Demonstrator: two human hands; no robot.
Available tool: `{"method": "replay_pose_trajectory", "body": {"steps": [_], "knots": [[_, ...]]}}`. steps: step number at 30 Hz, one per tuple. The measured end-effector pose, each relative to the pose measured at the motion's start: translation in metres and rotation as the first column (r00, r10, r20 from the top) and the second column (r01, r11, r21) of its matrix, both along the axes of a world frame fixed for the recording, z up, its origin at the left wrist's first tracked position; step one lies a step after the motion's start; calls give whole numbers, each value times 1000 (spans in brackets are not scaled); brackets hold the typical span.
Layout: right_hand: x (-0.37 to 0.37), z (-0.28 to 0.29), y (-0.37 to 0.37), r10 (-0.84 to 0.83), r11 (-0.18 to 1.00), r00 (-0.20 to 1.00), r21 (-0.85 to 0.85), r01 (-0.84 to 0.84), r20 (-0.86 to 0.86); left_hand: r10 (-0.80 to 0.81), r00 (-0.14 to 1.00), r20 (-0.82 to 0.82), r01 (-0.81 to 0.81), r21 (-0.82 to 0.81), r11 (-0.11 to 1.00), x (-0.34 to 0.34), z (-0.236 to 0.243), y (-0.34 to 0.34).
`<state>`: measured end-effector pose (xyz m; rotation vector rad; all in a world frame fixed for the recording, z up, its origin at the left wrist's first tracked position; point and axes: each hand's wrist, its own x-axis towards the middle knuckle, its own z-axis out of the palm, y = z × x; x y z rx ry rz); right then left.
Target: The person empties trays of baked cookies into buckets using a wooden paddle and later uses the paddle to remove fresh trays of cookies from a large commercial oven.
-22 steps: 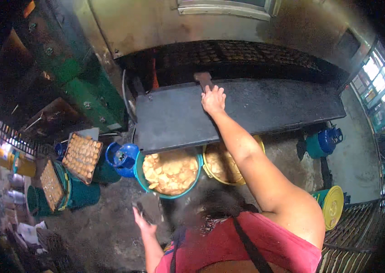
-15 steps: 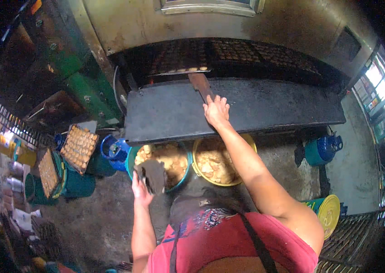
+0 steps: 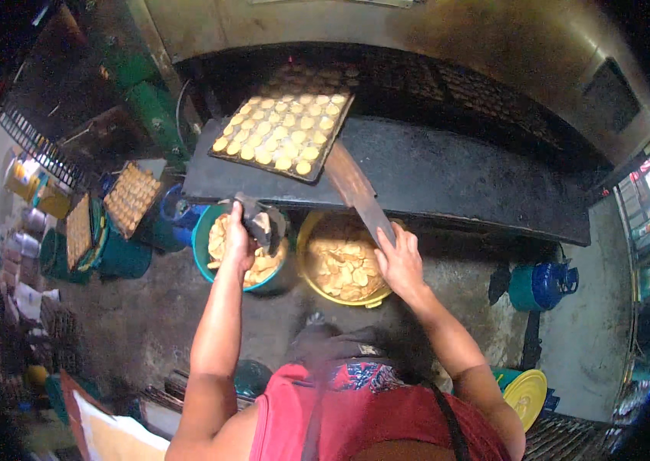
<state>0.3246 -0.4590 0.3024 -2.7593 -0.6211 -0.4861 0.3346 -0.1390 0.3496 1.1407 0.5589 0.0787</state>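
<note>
My right hand (image 3: 401, 263) grips the grey end of a long wooden paddle (image 3: 349, 175). The paddle's far end reaches the right edge of a dark baking tray (image 3: 260, 167). Rows of pale round cookies (image 3: 286, 127) cover that tray, which rests partly on the black ledge (image 3: 448, 165) and partly inside the oven mouth. My left hand (image 3: 240, 244) is closed around a dark, worn cloth pad (image 3: 265, 224), just in front of the ledge and below the tray.
Below the ledge stand a teal tub (image 3: 200, 234) and a yellow tub (image 3: 302, 270), both holding baked cookies. More trays sit in the dark oven (image 3: 486, 96). At left, cookie trays (image 3: 132, 198) lean on teal buckets. A blue-and-teal gas cylinder (image 3: 544, 286) stands right.
The cookie tray has come out of the oven onto the ledge. My right hand has drawn the paddle back toward me. My left hand has moved up toward the ledge with the pad.
</note>
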Motion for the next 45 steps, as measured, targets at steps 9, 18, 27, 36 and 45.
{"method": "replay_pose_trajectory", "body": {"steps": [9, 18, 27, 36, 45], "knots": [[-69, 19, -91, 21, 1000, 983, 3, -20, -182, 162, 985, 50, -141, -293, 946, 11, -51, -8], [-53, 15, -138, 71, 990, 950, 141, -28, -305, 253, 966, 56, -257, 61, 965, 14, -118, -58], [-17, 27, -232, 207, 975, 926, 145, -168, -315, 224, 963, -150, -223, 21, 975, -107, -152, -150], [12, 35, -300, 281, 958, 885, 169, -233, -372, 456, 890, 18, -438, -245, 865, -121, -101, -85], [0, 25, -280, 94, 978, 829, 205, 25, -551, 287, 958, 24, -281, -145, 949, -78, -67, -109]]}}
